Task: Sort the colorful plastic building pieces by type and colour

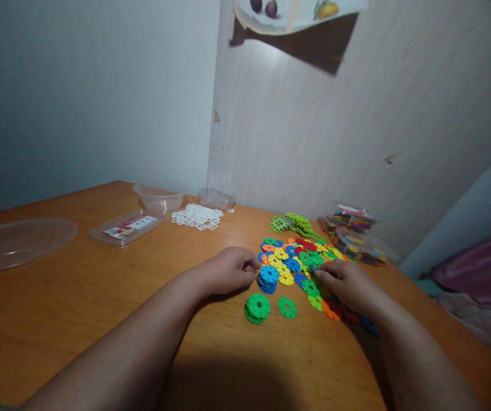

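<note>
Orange wooden counter (57, 308), white wall upper left, pale wood panel behind. My left hand (228, 271) rests loosely curled beside the blue disc stack (268, 278), frame centre; my right hand (346, 282) pinches a piece in the coloured disc pile (301, 257).

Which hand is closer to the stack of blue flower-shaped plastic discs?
Left. The left hand has its fingertips right beside the stack of blue flower-shaped plastic discs; the right hand rests farther off, on the mixed pile.

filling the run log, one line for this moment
left hand: at blue stack | right hand: on disc pile | green stack: near edge
</note>
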Available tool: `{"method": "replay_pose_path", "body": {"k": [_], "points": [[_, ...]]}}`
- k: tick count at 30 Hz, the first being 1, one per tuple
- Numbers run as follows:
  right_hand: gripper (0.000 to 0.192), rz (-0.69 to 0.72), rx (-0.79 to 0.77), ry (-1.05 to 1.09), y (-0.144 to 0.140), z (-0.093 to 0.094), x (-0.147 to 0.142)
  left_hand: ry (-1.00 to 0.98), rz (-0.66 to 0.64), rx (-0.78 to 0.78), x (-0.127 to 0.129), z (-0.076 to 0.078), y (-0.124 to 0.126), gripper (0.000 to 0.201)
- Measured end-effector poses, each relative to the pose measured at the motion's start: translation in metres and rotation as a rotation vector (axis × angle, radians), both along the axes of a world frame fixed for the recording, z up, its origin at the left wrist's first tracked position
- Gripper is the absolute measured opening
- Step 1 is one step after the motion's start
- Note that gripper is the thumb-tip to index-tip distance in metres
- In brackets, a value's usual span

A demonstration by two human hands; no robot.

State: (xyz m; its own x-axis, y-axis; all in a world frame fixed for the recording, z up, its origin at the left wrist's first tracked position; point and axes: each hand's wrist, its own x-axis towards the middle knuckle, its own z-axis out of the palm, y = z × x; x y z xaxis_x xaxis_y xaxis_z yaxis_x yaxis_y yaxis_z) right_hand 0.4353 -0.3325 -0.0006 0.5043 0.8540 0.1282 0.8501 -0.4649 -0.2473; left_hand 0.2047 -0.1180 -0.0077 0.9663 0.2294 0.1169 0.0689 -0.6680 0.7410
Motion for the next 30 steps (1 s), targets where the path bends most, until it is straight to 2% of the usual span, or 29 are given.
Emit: {"method": "replay_pose_path", "body": {"k": [3,9,16,19,22,26,28,30], "points": [[0.032,-0.068,0.039,-0.077,0.002,0.001,-0.001,0.014,-0.001,0.008,0.000,0.000,0.000,0.026],[0.030,-0.166,0.122,-0.081,0.008,-0.007,0.000,-0.002,-0.003,0.007,0.001,-0.002,0.000,0.024],[0.034,-0.271,0.314,0.015,0.005,-0.008,0.006,0.001,-0.013,-0.025,0.002,-0.003,0.000,0.023],[0.039,-0.277,0.376,0.133,0.008,-0.007,-0.003,0.010,-0.013,-0.032,0.001,0.000,-0.001,0.019],[0.038,-0.210,0.427,0.429,0.018,-0.010,-0.027,0.025,-0.035,-0.034,0.001,0.002,-0.003,0.019],[0.030,-0.108,0.618,1.131,0.035,-0.013,-0.064,0.006,-0.015,-0.053,0.001,-0.001,-0.003,0.023],[0.031,-0.082,0.666,1.278,0.042,-0.014,-0.077,-0.003,-0.011,-0.055,0.001,-0.004,-0.003,0.026],[0.032,-0.064,0.687,1.314,0.046,-0.017,-0.083,-0.002,-0.025,-0.053,0.002,-0.005,-0.003,0.027]]}}
